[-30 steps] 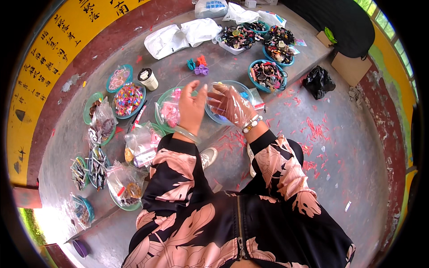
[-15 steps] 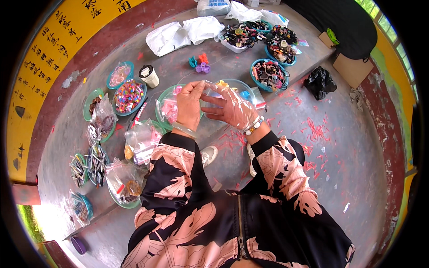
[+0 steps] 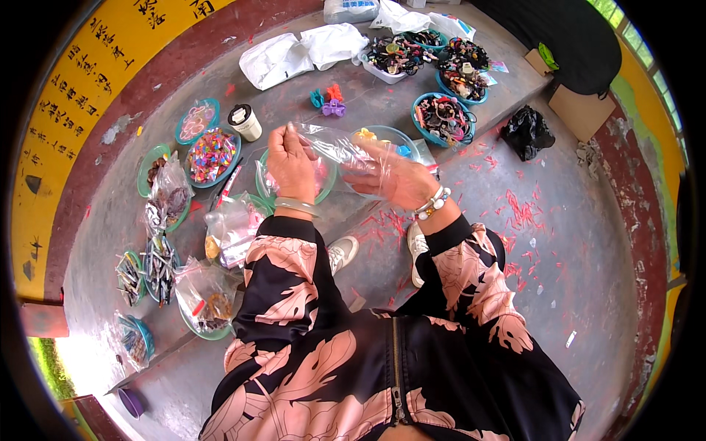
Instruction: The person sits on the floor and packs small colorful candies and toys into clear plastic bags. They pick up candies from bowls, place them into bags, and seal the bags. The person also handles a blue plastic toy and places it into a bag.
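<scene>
My left hand (image 3: pixel 290 167) pinches one end of a clear plastic bag (image 3: pixel 332 145) between thumb and fingers. The bag stretches across to my right hand (image 3: pixel 403 181), whose fingers are extended and smeared by motion. Clear film covers those fingers; whether they are fully inside the bag I cannot tell. Under my left hand stands a green basin (image 3: pixel 329 192) holding pink pieces. Partly behind my right hand is a pale blue basin (image 3: pixel 416 149) with yellow and blue items. Orange, teal and purple claw clips (image 3: pixel 333 108) lie on the floor beyond.
A lidded cup (image 3: pixel 246 123) and a basin of colourful small pieces (image 3: pixel 213 158) are at left, near bagged goods (image 3: pixel 237 231). Basins of dark hair ties (image 3: pixel 443 120) stand at far right. A black bag (image 3: pixel 526 134) and red scraps (image 3: pixel 521 213) lie on the right.
My right hand has drawn rightward and lower, away from my left. The clear bag, bunched over my right hand before, is now stretched between both hands. My left hand has shifted slightly left.
</scene>
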The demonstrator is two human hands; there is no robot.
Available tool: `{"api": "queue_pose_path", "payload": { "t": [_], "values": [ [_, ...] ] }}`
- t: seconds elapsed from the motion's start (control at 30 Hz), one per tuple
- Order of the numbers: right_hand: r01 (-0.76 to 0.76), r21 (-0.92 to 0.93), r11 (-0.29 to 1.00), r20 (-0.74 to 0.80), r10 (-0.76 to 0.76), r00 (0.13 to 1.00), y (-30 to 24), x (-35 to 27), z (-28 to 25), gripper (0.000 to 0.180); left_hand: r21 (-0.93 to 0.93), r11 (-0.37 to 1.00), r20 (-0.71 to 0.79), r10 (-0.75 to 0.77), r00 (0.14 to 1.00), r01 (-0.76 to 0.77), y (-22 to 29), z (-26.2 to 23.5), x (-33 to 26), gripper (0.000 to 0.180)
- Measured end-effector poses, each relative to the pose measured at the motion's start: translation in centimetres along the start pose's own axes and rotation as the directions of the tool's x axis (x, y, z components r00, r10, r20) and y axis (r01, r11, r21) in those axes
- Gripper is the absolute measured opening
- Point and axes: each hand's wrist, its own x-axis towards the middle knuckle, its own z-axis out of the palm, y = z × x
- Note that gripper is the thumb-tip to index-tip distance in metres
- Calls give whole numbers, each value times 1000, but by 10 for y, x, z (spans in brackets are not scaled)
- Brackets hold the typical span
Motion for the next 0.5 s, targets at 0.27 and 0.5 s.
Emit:
{"api": "queue_pose_path", "payload": {
  "t": [0.27, 0.5],
  "values": [
    [95, -291, 952, -203, -158, 966, -12, -20, 10, 39, -98, 968, -65, -239, 969, 232, -11, -4, 7, 20],
    [38, -916, 399, -182, -498, 848, 9, -2, 1, 27, -219, 922, -76, -342, 937, 319, -33, -11, 12, 23]
  ]
}}
